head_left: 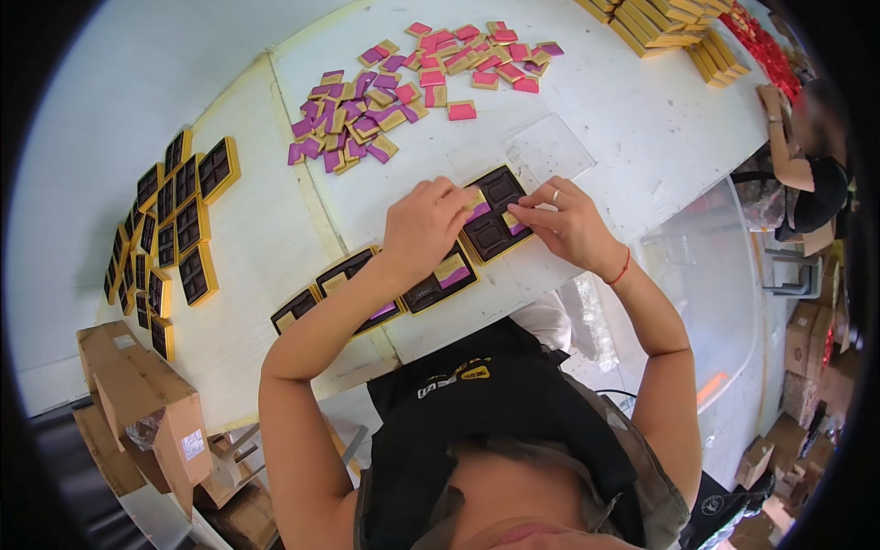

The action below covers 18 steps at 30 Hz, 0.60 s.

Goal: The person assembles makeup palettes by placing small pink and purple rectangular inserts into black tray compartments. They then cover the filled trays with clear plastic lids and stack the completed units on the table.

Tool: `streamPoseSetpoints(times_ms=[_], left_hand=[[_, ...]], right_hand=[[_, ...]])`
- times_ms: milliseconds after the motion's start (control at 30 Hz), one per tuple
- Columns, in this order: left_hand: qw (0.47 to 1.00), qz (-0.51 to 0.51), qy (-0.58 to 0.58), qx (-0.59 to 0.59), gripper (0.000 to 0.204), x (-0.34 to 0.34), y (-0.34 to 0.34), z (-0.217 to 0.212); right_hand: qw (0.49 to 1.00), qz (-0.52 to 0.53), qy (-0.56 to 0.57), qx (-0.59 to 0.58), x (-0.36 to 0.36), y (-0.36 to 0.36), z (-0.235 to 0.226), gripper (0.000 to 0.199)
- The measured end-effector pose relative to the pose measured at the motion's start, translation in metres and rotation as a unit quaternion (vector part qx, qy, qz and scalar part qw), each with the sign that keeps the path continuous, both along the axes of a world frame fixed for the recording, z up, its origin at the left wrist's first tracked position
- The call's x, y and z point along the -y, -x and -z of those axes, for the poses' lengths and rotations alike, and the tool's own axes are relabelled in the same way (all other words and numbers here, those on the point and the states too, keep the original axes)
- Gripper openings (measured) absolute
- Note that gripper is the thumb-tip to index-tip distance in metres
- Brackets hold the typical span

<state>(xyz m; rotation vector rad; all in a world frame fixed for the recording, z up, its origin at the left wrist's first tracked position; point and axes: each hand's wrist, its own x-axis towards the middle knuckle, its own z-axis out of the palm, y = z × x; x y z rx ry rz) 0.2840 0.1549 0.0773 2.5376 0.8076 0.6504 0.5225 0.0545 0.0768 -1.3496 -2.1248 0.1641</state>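
Note:
Over a gold-edged box [501, 188] with a dark tray of compartments, both my hands are at work. My left hand [423, 225] pinches a purple-and-gold wrapped square [478, 209] at the box's left side. On the right, the fingers of my right hand [570, 227] close on another purple-and-gold wrapped square [513, 223], low in the tray. Two far compartments and the near left one show dark and bare. Beside it, a second box [423, 295] holds a wrapped square [451, 269]. My left forearm partly covers further boxes [335, 278] in the row.
Loose purple wrapped squares [353, 119] and pink ones [463, 110] lie heaped beyond my hands. A clear plastic tray [550, 147] lies behind the box. Many dark-trayed boxes [192, 225] stand at left; gold boxes [655, 23] are stacked far right. Another person [811, 183] sits at right.

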Motion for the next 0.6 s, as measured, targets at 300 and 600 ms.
streamPoseSetpoints(times_ms=[300,600], left_hand=[[0.999,0.029,-0.022,0.001,0.023,-0.006,-0.002,-0.003],[0.996,-0.02,-0.066,-0.051,0.041,-0.122,-0.082,0.017]], right_hand=[[0.999,0.006,0.001,0.033,0.008,-0.001,-0.022,0.039],[0.99,0.135,0.047,-0.01,-0.174,-0.056,0.015,0.027]])
